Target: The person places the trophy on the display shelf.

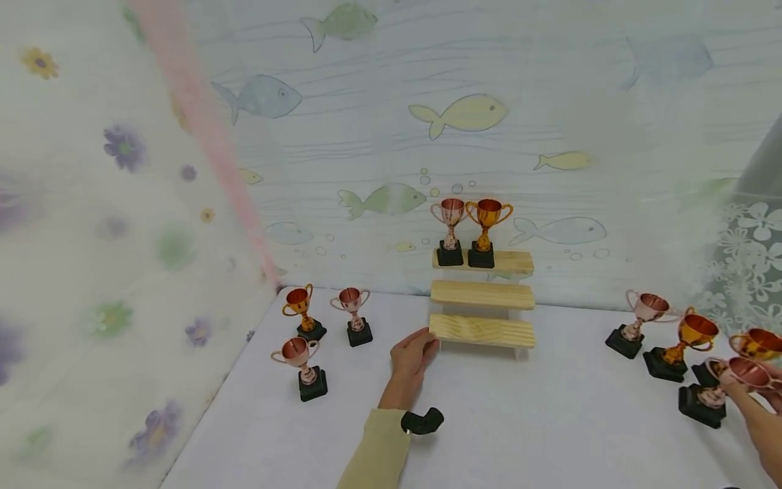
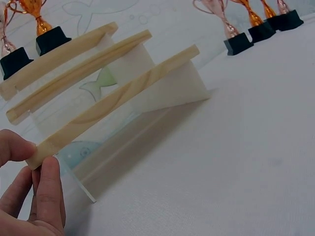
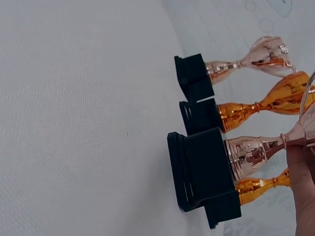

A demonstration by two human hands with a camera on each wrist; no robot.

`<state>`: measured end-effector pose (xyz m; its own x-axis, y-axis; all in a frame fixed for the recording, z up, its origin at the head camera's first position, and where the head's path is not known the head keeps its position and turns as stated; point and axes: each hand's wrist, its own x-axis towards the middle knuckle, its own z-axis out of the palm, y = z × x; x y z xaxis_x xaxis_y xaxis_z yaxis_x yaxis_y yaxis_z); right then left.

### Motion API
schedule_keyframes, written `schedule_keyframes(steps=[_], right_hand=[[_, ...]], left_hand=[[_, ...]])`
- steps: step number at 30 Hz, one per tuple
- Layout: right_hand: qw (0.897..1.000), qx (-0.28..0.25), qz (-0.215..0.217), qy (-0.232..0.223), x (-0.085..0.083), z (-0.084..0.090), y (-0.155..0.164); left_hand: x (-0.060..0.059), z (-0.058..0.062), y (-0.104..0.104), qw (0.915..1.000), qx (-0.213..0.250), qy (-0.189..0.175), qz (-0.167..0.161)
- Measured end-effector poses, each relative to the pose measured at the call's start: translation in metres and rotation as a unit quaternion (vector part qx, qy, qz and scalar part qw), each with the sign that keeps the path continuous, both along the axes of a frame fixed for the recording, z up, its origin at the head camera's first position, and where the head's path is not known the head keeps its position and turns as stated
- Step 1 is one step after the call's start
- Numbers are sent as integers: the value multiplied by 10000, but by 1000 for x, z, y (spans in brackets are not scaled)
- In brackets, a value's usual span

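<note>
My left hand [image 1: 411,356] pinches the left end of the lowest wooden board of a three-step display stand [image 1: 482,331], thumb above and fingers beneath in the left wrist view. On the top board stand a rose-gold trophy cup [image 1: 451,234] and a gold trophy cup [image 1: 487,233], side by side. At the far right, my right hand [image 1: 760,414] grips a rose-gold trophy [image 3: 251,152] just below its cup; its black base [image 1: 702,405] faces the camera. Right behind it are a gold trophy [image 1: 757,343], another gold trophy [image 1: 681,346] and a rose-gold trophy [image 1: 638,322].
On the left of the white table [image 1: 537,421] stand a gold trophy [image 1: 301,309] and two rose-gold ones, one farther back [image 1: 353,316] and one nearer [image 1: 303,367]. A fish-patterned curtain [image 1: 366,136] hangs behind; a flowered one [image 1: 122,238] hangs at left.
</note>
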<state>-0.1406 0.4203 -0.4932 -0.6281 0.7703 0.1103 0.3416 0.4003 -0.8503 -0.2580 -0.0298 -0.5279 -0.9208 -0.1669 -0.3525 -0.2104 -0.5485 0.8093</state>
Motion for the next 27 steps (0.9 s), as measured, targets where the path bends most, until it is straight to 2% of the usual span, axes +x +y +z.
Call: schedule_keyframes(steps=[4,9,11,16,23,27], right_hand=[[9998,113,-64,-160,3,1,-2],[9992,366,-143,70,11,2,-4],[9990,414,-33,138,15,3,-5],[9990,225,197,327,21,7,-13],[9954,-193,332,882,28,16,-29],[9958,-296,375,780,32,20,-39]], left_hand=[[0,-1,1,10000,44,-12,35],[1,-2,1,10000,67,-22,50],[1,-2,1,10000,71,-15,37],[0,-2,1,10000,41,4,33],[-2,-4,1,10000,-45,-50,41],[-1,-4,0,10000,-67,-65,24]])
